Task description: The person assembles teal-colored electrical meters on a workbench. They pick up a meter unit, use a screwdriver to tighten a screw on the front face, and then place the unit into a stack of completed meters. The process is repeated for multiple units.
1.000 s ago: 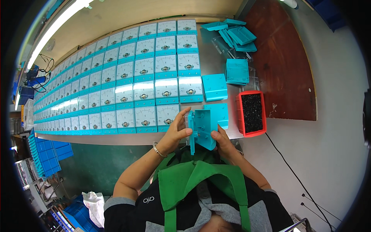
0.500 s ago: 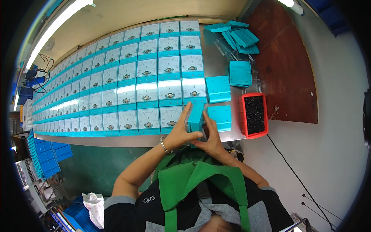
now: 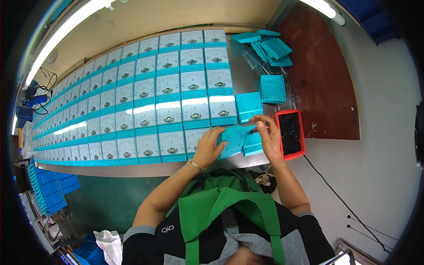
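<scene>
My left hand (image 3: pixel 208 146) grips the left side of a turquoise meter case (image 3: pixel 231 143), which lies tilted with its plain turquoise back up. Over its right edge, my right hand (image 3: pixel 269 137) pinches a small black part (image 3: pixel 253 130), too small to name. Partly under that hand lies another turquoise case (image 3: pixel 252 145). Behind it is one more turquoise case (image 3: pixel 249 107). Just right of my right hand stands a red bin (image 3: pixel 303 132) full of small black pieces (image 3: pixel 290 132).
Rows of panel meters (image 3: pixel 168 84) with white dials cover the bench's left side. Stacked turquoise covers (image 3: pixel 272 88) and a loose pile of them (image 3: pixel 276 47) sit at the back right, with clear plastic covers (image 3: pixel 254 61) beside. The metal bench edge (image 3: pixel 132 170) runs before me.
The case has turned from standing on edge between both hands to back-up in my left hand. My right hand has let go, moved right toward the bin and now pinches a black part.
</scene>
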Demonstrator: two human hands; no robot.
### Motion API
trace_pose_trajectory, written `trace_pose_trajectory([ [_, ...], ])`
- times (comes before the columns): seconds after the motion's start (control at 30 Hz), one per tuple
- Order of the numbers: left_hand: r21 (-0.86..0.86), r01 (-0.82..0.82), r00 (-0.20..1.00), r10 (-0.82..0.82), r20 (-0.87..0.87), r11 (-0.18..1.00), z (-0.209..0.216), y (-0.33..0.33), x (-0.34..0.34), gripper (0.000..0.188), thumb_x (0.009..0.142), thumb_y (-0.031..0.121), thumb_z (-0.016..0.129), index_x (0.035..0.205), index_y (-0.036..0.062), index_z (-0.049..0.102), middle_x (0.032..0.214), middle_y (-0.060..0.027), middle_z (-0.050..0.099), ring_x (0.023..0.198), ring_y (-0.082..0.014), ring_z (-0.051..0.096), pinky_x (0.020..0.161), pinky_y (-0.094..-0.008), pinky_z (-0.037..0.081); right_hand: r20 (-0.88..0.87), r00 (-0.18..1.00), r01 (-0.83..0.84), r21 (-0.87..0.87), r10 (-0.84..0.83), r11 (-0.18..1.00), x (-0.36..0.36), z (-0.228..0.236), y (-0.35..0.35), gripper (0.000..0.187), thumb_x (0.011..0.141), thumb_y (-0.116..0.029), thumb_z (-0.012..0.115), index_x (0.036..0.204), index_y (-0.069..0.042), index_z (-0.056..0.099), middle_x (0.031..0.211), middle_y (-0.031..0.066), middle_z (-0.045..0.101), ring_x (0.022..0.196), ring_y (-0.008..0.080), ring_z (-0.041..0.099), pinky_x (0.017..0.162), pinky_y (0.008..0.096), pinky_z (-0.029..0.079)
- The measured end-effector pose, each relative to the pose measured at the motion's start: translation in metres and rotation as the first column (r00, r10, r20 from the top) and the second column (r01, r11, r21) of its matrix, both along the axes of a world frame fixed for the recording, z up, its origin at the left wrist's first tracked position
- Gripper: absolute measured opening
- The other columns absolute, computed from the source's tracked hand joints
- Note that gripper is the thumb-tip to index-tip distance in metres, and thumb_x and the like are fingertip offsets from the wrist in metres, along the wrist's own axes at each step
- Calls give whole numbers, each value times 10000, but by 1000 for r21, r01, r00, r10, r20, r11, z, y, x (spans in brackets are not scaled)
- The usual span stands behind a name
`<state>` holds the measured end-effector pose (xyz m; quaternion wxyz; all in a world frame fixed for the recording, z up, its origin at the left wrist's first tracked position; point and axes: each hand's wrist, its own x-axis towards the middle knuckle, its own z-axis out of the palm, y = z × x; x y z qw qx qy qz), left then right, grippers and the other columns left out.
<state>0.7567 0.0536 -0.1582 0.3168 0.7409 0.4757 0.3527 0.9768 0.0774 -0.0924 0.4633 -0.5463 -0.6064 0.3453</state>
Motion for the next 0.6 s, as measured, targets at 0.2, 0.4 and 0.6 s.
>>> trace_pose_trajectory([
  [0.2,46,149,959,-133,-250,988,8,1,-5,530,713,121,718,1206,100,526,1323,-100,480,1204,-299,471,986,-467,371,-296,953,-131,-195,69,972,-21,-12,29,211,862,-51,647,1057,-17,576,926,64,666,743,99,619,634,229,516],
  [0.4,-19,230,895,-219,-388,973,-6,-3,0,555,702,173,745,1216,140,538,1325,-50,492,1233,-248,457,1048,-499,304,-334,927,-245,-204,168,948,-17,-40,44,218,825,43,625,1028,-2,560,946,82,659,814,117,642,707,249,532],
  [0.6,-51,260,870,-257,-421,964,-2,3,-3,562,700,195,750,1222,145,545,1332,-32,491,1221,-228,463,1058,-495,295,-241,910,-381,-158,338,911,-9,-50,58,171,808,50,613,957,1,546,976,117,651,858,134,632,748,256,517],
])
